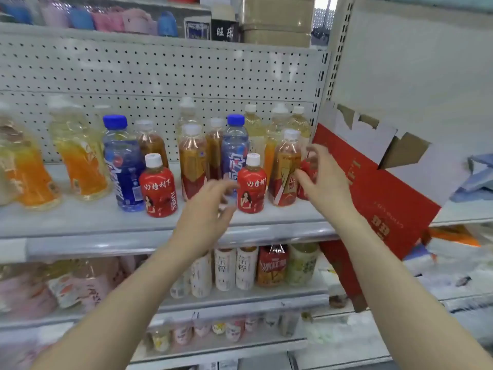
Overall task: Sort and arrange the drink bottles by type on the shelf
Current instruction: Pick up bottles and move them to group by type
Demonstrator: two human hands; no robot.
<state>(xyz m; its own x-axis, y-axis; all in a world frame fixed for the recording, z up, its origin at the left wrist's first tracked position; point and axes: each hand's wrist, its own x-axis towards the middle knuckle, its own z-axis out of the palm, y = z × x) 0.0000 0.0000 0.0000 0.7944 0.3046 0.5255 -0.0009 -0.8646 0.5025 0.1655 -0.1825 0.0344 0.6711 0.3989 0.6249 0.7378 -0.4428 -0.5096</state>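
On the grey shelf [106, 217] stand mixed drink bottles. Two small red juice bottles [158, 186] [251, 184] are at the front. Two blue-capped blue bottles [122, 161] [235, 148] stand behind them, with brown tea bottles [192, 158] [284, 169], orange-labelled bottles [80, 153] at the left and pale yellow ones [254, 129] at the back. My left hand [208, 209] hovers open just in front of the right red juice bottle, touching nothing. My right hand [320, 174] wraps its fingers around a third small red bottle [306, 166], mostly hidden behind it.
A torn red carton [373, 188] leans against the shelf's right end, close to my right hand. A pegboard back panel [160, 73] rises behind the bottles. The shelf below holds white, red and green bottles [272, 265]. Boxes sit on the top shelf [277, 20].
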